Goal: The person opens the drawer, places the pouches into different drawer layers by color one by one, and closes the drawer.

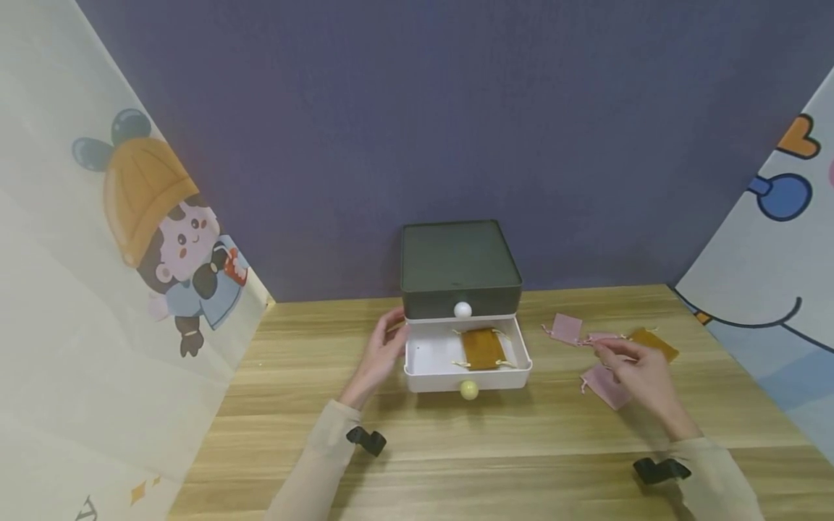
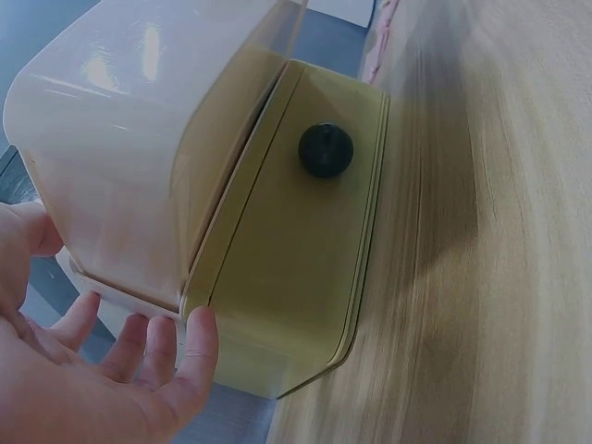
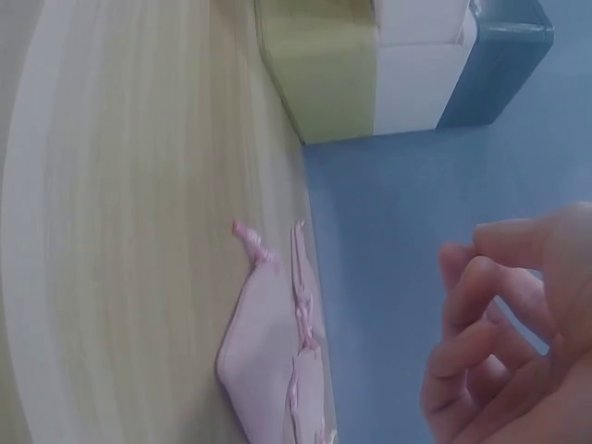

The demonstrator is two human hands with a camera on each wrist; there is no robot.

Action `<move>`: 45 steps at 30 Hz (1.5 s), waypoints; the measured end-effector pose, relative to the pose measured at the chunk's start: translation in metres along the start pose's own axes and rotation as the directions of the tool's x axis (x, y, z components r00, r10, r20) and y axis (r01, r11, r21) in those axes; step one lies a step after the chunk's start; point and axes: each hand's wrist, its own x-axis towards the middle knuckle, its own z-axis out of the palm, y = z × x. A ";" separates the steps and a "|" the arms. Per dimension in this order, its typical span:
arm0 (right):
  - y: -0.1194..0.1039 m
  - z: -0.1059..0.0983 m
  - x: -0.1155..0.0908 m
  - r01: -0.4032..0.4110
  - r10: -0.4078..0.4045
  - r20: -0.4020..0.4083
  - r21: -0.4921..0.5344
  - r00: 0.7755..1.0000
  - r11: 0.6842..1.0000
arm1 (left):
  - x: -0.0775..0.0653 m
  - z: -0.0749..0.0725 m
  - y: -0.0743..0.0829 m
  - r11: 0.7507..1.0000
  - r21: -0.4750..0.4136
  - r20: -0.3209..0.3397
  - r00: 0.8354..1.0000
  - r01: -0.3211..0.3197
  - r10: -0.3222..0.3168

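Note:
A small stacked drawer unit [image 1: 461, 257] stands on the table with its white drawer [image 1: 430, 351] pulled out. Inside that drawer lies a mustard drawstring pouch [image 1: 483, 349], pale cords showing at its upper and lower edges. My left hand [image 1: 386, 352] is at the unit's left side, fingers mostly extended and fingertips against the edge below the white drawer. To the right, my right hand [image 1: 635, 369] hovers over pink drawstring pouches, fingers loosely bent, thumb and forefinger tips close together. Nothing shows between them in the right wrist view. One pink pouch [image 1: 606, 387] is partly behind this hand.
Another pink pouch [image 1: 567, 328] lies nearer the unit, and a second mustard pouch [image 1: 654, 344] lies beyond my right hand. Below the white drawer is a closed yellow-green drawer [image 2: 287, 250] with a dark knob [image 2: 326, 150]. A dark blue wall [image 1: 456, 130] rises behind the table.

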 end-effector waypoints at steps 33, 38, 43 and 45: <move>0.060 -0.024 0.015 -0.150 0.144 -0.046 -0.230 0.989 0.962 | 0.001 -0.001 -0.001 1.000 0.010 0.013 1.000 -0.019 0.019; 0.067 -0.031 0.017 -0.161 0.144 -0.083 -0.264 0.986 0.951 | 0.001 -0.001 0.000 1.000 0.004 0.002 1.000 -0.025 0.025; 0.072 -0.036 0.016 -0.241 0.220 -0.107 -0.278 0.970 0.930 | 0.000 -0.001 0.000 1.000 0.007 0.004 1.000 -0.029 0.029; 0.074 -0.037 0.016 -0.278 0.264 -0.088 -0.274 0.961 0.921 | 0.000 -0.001 -0.001 1.000 0.007 0.005 1.000 -0.027 0.026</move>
